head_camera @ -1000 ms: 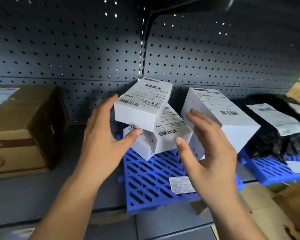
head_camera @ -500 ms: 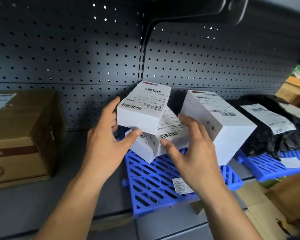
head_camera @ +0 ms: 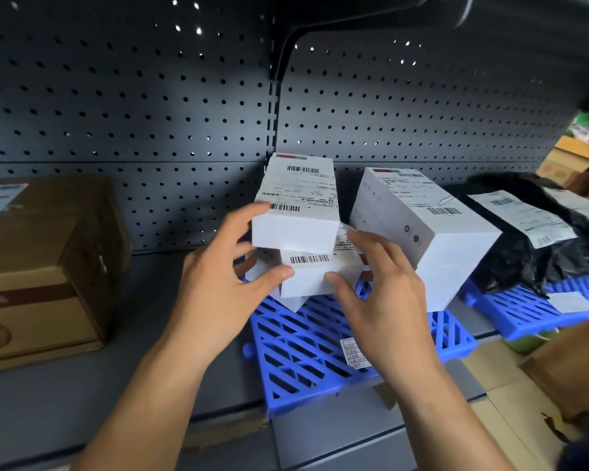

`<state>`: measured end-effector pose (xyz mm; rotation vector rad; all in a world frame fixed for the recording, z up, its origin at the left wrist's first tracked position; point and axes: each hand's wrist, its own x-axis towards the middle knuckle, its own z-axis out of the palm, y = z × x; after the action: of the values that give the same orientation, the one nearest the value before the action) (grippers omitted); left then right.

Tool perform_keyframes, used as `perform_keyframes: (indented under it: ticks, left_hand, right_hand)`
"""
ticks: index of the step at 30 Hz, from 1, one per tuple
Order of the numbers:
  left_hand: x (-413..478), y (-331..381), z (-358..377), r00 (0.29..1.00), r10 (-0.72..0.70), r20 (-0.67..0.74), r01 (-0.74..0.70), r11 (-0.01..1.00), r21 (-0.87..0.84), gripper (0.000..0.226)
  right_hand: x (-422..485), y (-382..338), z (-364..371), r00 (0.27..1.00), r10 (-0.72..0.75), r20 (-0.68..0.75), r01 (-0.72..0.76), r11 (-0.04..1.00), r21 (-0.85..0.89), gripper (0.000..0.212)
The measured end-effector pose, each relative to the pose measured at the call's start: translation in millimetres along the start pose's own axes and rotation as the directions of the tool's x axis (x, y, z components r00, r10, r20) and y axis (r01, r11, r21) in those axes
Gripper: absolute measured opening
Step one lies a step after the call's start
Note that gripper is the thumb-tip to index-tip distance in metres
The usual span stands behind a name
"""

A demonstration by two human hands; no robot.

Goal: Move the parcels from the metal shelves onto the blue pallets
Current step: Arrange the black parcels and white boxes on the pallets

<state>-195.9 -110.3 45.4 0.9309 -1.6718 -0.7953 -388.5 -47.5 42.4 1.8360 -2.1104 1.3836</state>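
Up close at the metal shelf [head_camera: 65, 396], my left hand [head_camera: 218, 294] and right hand [head_camera: 385, 307] meet around a small stack of white parcels on the blue pallet [head_camera: 306, 355]. My left fingers lie along the left side of the top parcel [head_camera: 298, 205] while the thumb presses the front face of the lower parcel [head_camera: 315, 273]; my right thumb presses that same face from the other side, with the fingers curled over its right end, so both hands are closed on the stack rather than spread. The top parcel sits crosswise on the lower one, label up, barcodes showing. Just beside my right hand a larger white parcel [head_camera: 432, 232] stands tilted on the same pallet, its near corner at the right edge. The pallet's front half is bare slats with a small paper label [head_camera: 354, 353], and it overhangs the shelf's front lip. To the left, well apart, a brown cardboard box [head_camera: 45, 266] sits on the shelf with open shelf between it and the pallet. To the right, a black bag parcel [head_camera: 538, 256] with a white label lies on a second blue pallet [head_camera: 524, 311]. Behind everything runs the perforated back panel [head_camera: 133, 107].
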Motion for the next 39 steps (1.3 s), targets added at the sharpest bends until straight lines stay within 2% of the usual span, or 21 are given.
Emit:
perform_keyframes:
  ticks: [7, 20, 23, 29, 39]
  left_hand:
    - [-6.4, -0.5, 2.9, 0.998, 0.066, -0.018, -0.067, 0.996, -0.066, 0.061]
    - [-6.1, -4.3, 7.8, 0.992, 0.107, -0.067, -0.111, 0.992, -0.064, 0.058]
    - [-3.1, -7.5, 7.8, 0.992, 0.109, -0.067, -0.111, 0.993, -0.036, 0.059]
    - [-1.4, -12.4, 7.4, 0.99, 0.12, -0.074, -0.121, 0.993, -0.004, 0.059]
    - [9.3, -14.9, 1.5, 0.997, 0.073, -0.029, -0.075, 0.996, -0.044, 0.064]
  right_hand:
    - [-8.6, 5.9, -2.0, 0.998, 0.04, -0.048, -0.034, 0.991, 0.129, 0.039]
    - [-16.8, 10.1, -4.5, 0.999, 0.015, -0.043, -0.005, 0.975, 0.222, 0.033]
    - [-12.9, 12.5, -0.2, 0.997, 0.052, -0.061, -0.032, 0.957, 0.287, 0.029]
    - [-12.1, 13.7, 6.4, 0.992, 0.113, -0.062, -0.078, 0.909, 0.41, 0.034]
    - [-10.9, 7.7, 14.4, 0.972, 0.216, -0.093, -0.151, 0.877, 0.456, 0.014]
